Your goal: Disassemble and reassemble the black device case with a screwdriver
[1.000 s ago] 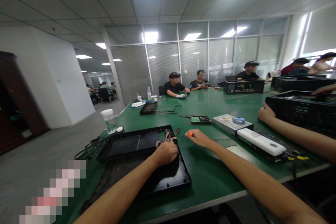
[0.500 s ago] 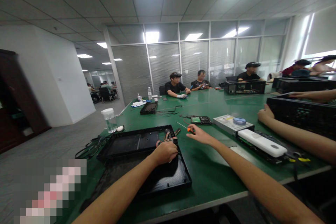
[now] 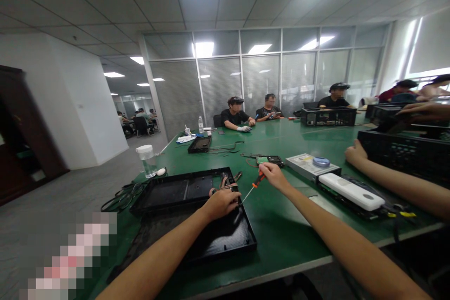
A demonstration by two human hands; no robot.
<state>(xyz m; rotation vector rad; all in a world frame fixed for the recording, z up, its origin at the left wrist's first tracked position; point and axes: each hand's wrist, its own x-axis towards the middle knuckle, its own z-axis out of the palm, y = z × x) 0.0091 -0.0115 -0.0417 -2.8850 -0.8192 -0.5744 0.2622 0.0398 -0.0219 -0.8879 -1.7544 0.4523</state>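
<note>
My left hand is closed and rests on the far right corner of a black plastic case panel, beside a bundle of coloured wires. What its fingers hold is hidden. My right hand is raised above the green table and grips a small orange-handled screwdriver. The thin shaft slants down and left, with its tip close to my left hand's fingers. A second black case part lies just behind the panel.
A co-worker's arm lies at the right beside a black chassis. A white device, an optical drive, a circuit board, a water bottle and cables lie around. Several people sit at the far end.
My right hand picked the screwdriver up off the table, lifted it and swung its tip down toward my left hand. The left hand stayed on the case corner.
</note>
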